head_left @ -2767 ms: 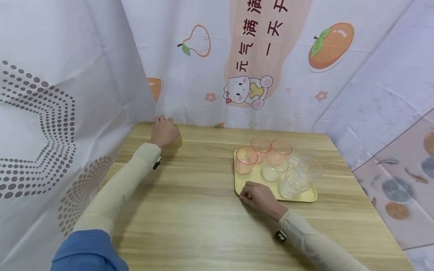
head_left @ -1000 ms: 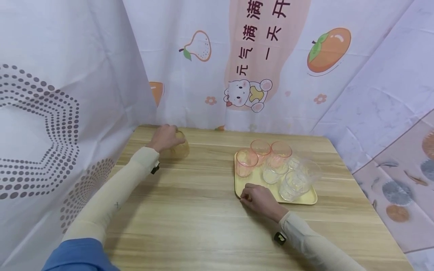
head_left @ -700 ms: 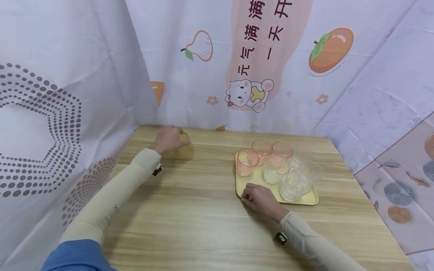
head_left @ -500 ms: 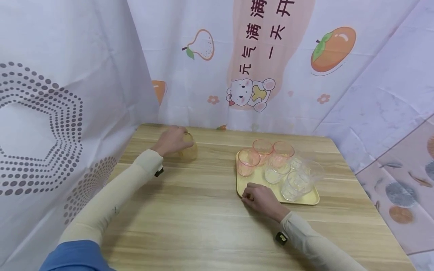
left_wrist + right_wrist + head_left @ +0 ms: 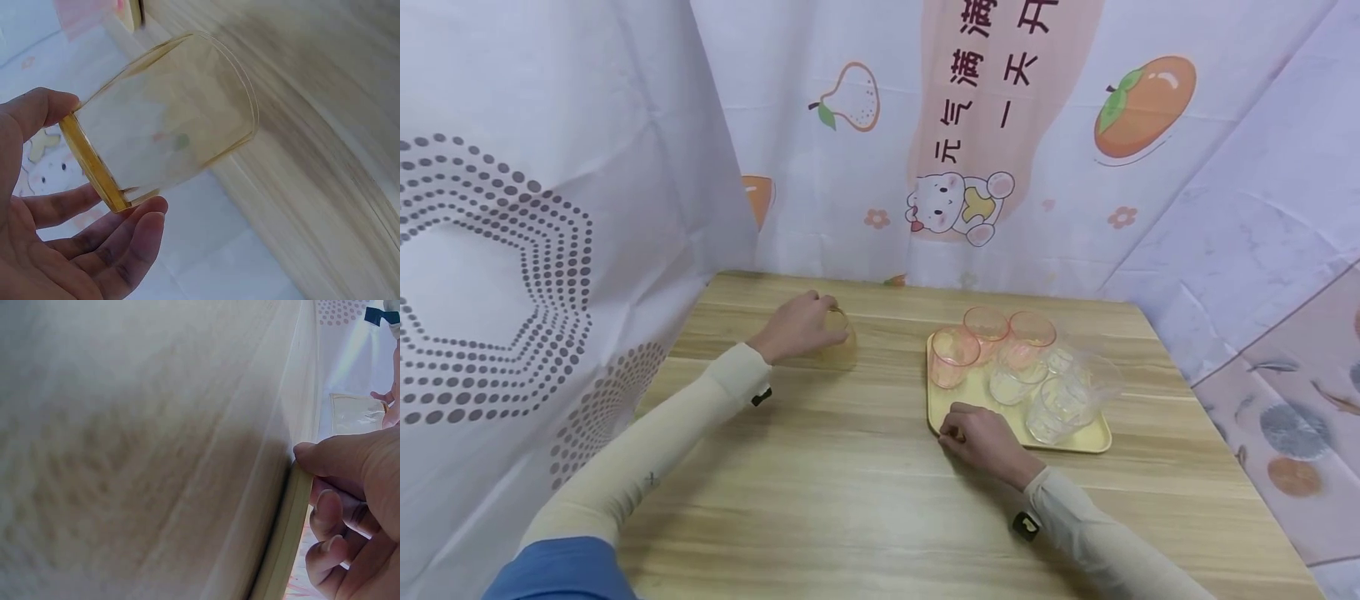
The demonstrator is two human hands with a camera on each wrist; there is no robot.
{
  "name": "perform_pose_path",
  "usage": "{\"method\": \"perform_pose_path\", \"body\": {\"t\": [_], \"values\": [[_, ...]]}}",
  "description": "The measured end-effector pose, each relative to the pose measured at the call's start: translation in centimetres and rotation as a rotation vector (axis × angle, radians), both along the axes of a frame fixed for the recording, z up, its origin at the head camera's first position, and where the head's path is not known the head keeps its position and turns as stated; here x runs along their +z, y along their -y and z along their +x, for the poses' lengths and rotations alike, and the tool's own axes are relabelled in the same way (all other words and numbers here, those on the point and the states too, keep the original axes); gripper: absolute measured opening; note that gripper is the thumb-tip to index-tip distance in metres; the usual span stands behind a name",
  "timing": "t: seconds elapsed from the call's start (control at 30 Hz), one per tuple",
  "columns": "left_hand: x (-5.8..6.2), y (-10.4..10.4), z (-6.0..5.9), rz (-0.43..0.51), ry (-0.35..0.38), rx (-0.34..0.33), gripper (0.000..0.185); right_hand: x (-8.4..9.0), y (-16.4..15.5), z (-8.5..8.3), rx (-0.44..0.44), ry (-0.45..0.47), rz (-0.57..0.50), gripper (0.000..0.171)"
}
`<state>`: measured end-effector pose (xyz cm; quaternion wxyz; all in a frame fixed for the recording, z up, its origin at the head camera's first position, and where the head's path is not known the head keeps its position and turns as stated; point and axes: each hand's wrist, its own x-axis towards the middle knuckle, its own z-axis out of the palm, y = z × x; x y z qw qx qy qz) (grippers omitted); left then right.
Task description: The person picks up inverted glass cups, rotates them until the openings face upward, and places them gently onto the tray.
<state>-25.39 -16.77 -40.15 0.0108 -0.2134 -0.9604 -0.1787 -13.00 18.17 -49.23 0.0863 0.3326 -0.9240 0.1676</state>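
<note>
My left hand (image 5: 801,327) holds a transparent amber tumbler (image 5: 841,348) at the back left of the table. In the left wrist view, thumb and fingers grip the thick base of the tumbler (image 5: 169,119), its mouth facing the tabletop. My right hand (image 5: 983,440) pinches the near left corner of a pale yellow tray (image 5: 943,408); the right wrist view shows thumb and curled fingers at the tray's edge (image 5: 282,544). On the tray, three pink tumblers (image 5: 951,367) stand at the back left. Several clear tumblers (image 5: 1011,385) fill its middle and right, some leaning and overlapping.
A wooden table (image 5: 820,492) spreads beneath both hands. Behind its far edge hangs a printed curtain (image 5: 850,167); a dotted curtain (image 5: 647,208) borders the left side, and another patterned sheet (image 5: 1255,350) the right.
My left hand has carried the amber tumbler rightward and slightly nearer from the back left corner. The right hand stays at the tray's corner, and the tumblers on the tray keep their places.
</note>
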Motion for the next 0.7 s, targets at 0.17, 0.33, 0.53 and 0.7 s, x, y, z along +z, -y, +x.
{"method": "perform_pose_path", "body": {"t": [0.17,0.33,0.53,0.7], "values": [[-0.5,-1.2,1.2,-0.006,0.003,-0.031,0.067,0.1,-0.2,0.0,-0.002,0.009,0.006,0.015],[-0.9,-2.2,2.2,-0.009,-0.014,-0.070,0.062,0.2,-0.2,0.0,-0.006,0.009,0.008,0.015],[-1.4,-2.6,3.1,-0.015,-0.040,-0.095,0.059,0.3,-0.2,0.0,-0.001,0.018,0.003,0.014],[-1.3,-2.9,4.0,0.023,-0.030,-0.096,0.062,0.2,-0.1,0.0,-0.005,0.029,0.003,0.013]]}}
